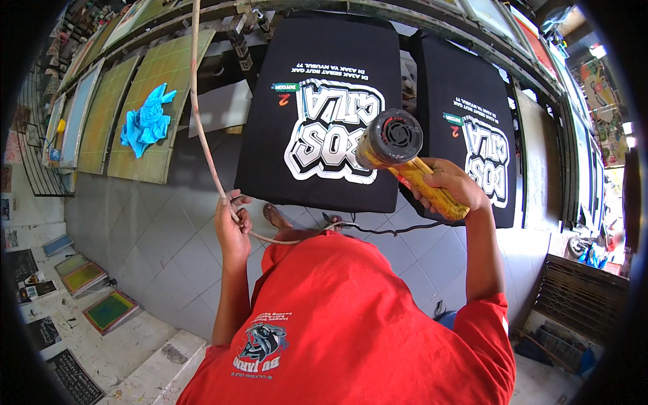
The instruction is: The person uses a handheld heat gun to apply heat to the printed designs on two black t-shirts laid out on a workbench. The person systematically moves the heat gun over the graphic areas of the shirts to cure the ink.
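Note:
My right hand (450,185) grips a yellow heat gun (422,170) by its handle. The tool's round, dark, vented end (397,136) faces up over the right edge of a black T-shirt (270,145) laid flat on a board. That shirt carries large white lettering (324,152) with a small green label and an orange mark beside it. In my left hand (233,219), fingers are curled around a pale cable (202,128) that hangs from above. From there the cable runs right, past my waist, where a black cord (398,231) continues toward the right. The heat gun hides part of the print.
A second black T-shirt (472,88) with the same print lies on the board at right. Printing screens (158,67) lean along the left, one with a crumpled blue cloth (150,120) on it. Grey floor tiles (155,229) lie below. A slatted brown bench (580,293) stands at lower right.

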Demonstrator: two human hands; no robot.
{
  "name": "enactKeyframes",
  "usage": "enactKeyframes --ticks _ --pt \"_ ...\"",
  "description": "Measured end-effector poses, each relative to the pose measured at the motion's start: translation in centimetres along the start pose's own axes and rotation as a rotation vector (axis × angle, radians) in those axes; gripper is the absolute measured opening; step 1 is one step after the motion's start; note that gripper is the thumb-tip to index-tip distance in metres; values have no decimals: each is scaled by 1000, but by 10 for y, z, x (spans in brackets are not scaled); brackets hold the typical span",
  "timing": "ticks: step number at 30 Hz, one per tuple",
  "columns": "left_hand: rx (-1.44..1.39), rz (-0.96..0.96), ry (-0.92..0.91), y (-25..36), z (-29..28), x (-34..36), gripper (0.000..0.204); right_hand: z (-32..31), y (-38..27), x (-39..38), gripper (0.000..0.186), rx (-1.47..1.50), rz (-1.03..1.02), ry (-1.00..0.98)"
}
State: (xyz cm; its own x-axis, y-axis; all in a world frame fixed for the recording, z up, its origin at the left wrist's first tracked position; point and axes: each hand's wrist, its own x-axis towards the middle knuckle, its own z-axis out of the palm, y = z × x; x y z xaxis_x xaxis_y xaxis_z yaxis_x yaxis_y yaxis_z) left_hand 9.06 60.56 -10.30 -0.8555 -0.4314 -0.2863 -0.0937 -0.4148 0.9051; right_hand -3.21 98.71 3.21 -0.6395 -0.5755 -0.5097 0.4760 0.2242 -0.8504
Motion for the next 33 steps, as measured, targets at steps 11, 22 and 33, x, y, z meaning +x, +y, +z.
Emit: enactKeyframes --ticks 11,22,33 --pt "21 -26 -38 8 -1 11 40 10 -6 -9 36 48 36 153" --pt "-34 -107 -143 0 -1 47 39 6 -19 10 37 49 34 276" --pt "-86 -171 -236 -11 29 36 38 -14 1 -37 51 139 -36 341"
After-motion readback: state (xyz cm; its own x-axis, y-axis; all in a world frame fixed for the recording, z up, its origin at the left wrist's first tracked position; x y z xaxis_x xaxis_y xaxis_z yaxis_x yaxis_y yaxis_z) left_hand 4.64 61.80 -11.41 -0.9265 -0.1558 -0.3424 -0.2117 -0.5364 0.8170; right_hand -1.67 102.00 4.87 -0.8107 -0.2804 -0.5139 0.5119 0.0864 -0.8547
